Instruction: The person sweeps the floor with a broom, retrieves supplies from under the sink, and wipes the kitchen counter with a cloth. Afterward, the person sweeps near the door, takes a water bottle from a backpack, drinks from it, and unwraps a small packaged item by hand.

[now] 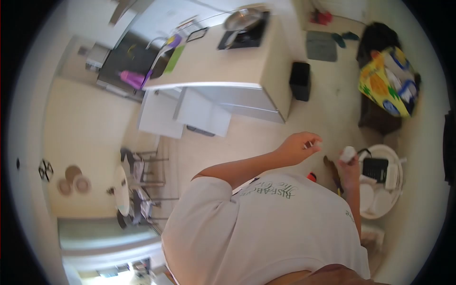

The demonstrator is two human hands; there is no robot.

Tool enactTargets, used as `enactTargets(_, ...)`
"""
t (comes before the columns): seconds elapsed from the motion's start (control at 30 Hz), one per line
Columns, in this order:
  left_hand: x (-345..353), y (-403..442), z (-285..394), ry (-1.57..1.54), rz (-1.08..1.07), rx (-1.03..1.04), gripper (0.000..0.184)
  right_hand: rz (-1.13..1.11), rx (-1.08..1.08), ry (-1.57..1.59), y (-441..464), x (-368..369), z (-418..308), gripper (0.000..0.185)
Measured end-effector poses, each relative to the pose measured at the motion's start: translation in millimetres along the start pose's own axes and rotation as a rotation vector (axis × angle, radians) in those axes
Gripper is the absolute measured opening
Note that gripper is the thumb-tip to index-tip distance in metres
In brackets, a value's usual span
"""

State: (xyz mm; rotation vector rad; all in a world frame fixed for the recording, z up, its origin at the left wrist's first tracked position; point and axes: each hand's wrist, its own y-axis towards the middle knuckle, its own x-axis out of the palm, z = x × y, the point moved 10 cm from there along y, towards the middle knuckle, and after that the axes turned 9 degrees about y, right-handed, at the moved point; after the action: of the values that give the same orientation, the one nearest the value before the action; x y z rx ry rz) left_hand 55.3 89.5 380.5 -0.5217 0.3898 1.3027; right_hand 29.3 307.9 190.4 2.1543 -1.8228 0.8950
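My left hand (pixel 298 148) is raised in front of my shirt, its fingers curled in a pinch. Something small and pale shows at the fingertips, too blurred to name. My right hand (pixel 350 166) is closed around a small white rounded object (pixel 347 154), whose kind I cannot make out. Just right of that hand stands a round white table (pixel 398 164). On it lie a black box-like device (pixel 375 169), a white block-shaped item (pixel 391 176) and white round items (pixel 381 203). The two hands are apart.
Ahead is a kitchen counter (pixel 228 71) with open cabinet doors (pixel 161 114), a pan (pixel 243 20) on a black cooktop (pixel 251 40) and a green board (pixel 174 59). A black bin (pixel 300 81) stands beside it. A yellow bag (pixel 384 85) lies at right; chairs (pixel 137 166) stand left.
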Motion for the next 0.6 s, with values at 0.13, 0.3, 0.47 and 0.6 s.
enactTargets(0.13, -72, -49, -24, -0.016, 0.233, 0.044, 0.024, -0.421, 0.079, -0.230, 8, 195, 12, 0.048)
enactTargets(0.3, -185, -163, -81, 0.122, 0.589, 0.024, 0.022, -0.746, 0.071, -0.584, -5, 358, 73, 0.047)
enactTargets(0.47, -274, -302, -161, 0.205, 0.832, -0.170, 0.018, -0.939, -0.306, -0.911, -68, 519, 144, 0.046)
enactTargets(0.6, -327, -403, -224, 0.251, 0.880, -0.517, 0.016, -1.074, -0.442, -0.978, -125, 627, 201, 0.046)
